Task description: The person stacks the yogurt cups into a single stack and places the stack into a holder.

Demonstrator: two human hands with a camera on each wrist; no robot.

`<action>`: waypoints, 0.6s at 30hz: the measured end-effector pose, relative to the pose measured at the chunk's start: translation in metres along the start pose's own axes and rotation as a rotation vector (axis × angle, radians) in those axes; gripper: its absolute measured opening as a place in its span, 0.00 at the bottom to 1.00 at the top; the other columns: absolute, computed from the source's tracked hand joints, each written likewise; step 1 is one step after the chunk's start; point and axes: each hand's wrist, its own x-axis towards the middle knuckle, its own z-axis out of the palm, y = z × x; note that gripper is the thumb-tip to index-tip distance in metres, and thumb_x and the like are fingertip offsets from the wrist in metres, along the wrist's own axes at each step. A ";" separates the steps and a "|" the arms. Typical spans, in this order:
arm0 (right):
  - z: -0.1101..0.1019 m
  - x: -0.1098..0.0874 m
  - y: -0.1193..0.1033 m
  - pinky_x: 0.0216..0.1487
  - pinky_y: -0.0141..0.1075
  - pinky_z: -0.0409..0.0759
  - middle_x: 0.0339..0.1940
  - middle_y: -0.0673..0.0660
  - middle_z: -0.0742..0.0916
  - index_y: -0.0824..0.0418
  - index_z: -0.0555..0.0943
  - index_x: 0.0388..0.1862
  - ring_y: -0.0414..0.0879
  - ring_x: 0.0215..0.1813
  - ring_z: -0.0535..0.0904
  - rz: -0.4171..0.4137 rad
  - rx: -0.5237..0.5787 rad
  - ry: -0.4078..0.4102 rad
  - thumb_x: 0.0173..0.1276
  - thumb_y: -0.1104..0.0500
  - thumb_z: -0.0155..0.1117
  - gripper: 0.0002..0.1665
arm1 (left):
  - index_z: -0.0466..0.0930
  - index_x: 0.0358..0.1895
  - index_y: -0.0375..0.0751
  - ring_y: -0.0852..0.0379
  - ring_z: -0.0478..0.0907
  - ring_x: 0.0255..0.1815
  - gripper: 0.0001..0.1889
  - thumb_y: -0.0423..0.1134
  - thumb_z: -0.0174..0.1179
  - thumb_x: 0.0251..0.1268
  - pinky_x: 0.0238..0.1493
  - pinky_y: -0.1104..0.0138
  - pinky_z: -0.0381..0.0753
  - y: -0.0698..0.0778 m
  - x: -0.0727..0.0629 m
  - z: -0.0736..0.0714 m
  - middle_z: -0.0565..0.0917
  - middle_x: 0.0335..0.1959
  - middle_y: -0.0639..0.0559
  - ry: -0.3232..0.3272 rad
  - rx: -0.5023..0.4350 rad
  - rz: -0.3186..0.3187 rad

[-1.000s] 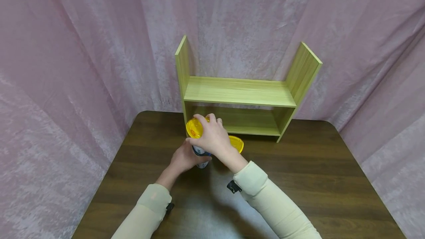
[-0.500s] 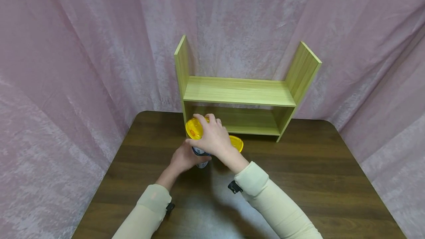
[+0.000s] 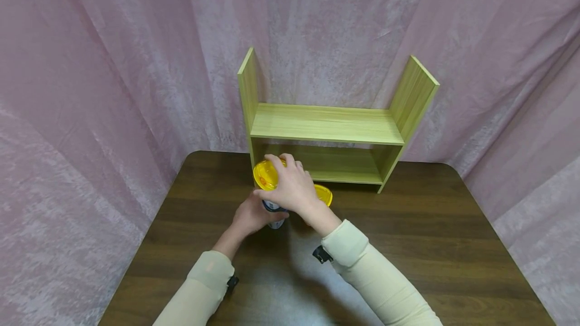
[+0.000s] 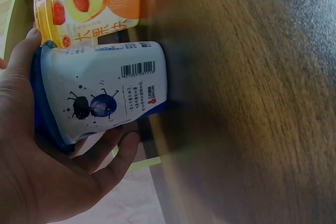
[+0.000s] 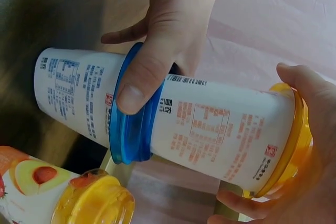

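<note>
A white yogurt cup with a blue lid [image 4: 105, 87] is upright, its base at the tabletop. My left hand [image 3: 249, 215] grips it round the lid, thumb in front, as the right wrist view shows. On that lid sits a second white yogurt cup [image 5: 226, 135] with a yellow lid, stacked bottom down. Its lid is held from above by my right hand [image 3: 292, 187], with thumb and fingers spread round the rim. A third yogurt cup [image 4: 100, 3], yellow-lidded with a peach picture, stands close by on the right, partly hidden behind my right wrist in the head view.
Behind the cups stands a light wooden two-tier shelf [image 3: 326, 122] with tall side panels. The dark wooden table [image 3: 430, 245] reaches out on both sides and in front. Pink curtains [image 3: 335, 34] hang round the back and sides.
Almost nothing differs. Both hands stay on the stacked cups; the right wrist and sleeve have shifted very slightly to the right.
</note>
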 end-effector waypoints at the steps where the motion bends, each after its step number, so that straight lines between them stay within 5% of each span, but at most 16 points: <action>1: 0.000 0.000 0.001 0.52 0.55 0.79 0.68 0.60 0.72 0.44 0.64 0.77 0.57 0.56 0.74 -0.005 0.005 0.002 0.54 0.28 0.73 0.55 | 0.63 0.71 0.53 0.53 0.76 0.56 0.48 0.59 0.79 0.47 0.56 0.52 0.79 0.000 0.000 0.000 0.76 0.60 0.53 0.003 0.003 -0.001; 18: -0.016 -0.004 0.023 0.67 0.55 0.69 0.68 0.54 0.75 0.47 0.70 0.73 0.56 0.63 0.74 -0.107 0.069 0.158 0.60 0.26 0.65 0.47 | 0.58 0.71 0.53 0.49 0.77 0.59 0.53 0.62 0.79 0.43 0.60 0.47 0.77 0.000 -0.001 0.000 0.75 0.61 0.53 0.029 0.002 -0.047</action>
